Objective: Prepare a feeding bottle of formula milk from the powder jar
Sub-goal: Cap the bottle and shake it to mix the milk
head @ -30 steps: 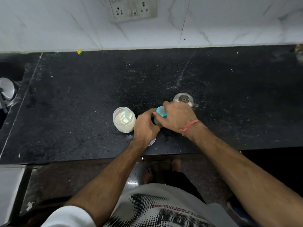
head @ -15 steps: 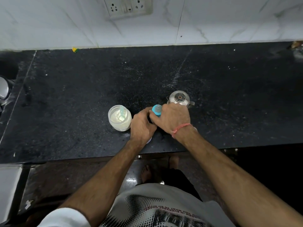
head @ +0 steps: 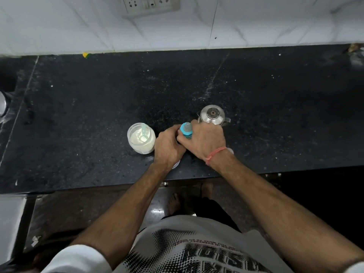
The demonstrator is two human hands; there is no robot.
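Both hands meet at the bottle [head: 185, 132], which stands near the front edge of the black counter [head: 98, 99]. The left hand [head: 167, 147] is curled round the bottle's body from the left, hiding most of it. The right hand [head: 204, 141] grips the blue collar at the top, thumb and fingers wrapped about it, with the clear teat poking up just above the knuckles. A red thread [head: 215, 154] circles the right wrist. What the bottle holds cannot be told, since the hands cover its body.

Just left of the left hand stands the open jar [head: 141, 138], clear, holding white powder with a pale green scoop [head: 143, 133] stuck in it, handle leaning toward the far rim. Under the left wrist a pale round lid [head: 175, 164] peeks out, lying flat on the counter. Behind the right hand, touching or nearly touching the knuckles, is a small steel kettle [head: 212, 115] with its lid on and a dark knob in the middle; its contents are hidden.

White specks are scattered over the counter. On the white tiled wall behind is a socket plate [head: 151, 4]. The shirt [head: 197, 251] at the bottom edge carries dark printed lettering, seen upside down and too cut off to read. No label shows on the jar, bottle or kettle.
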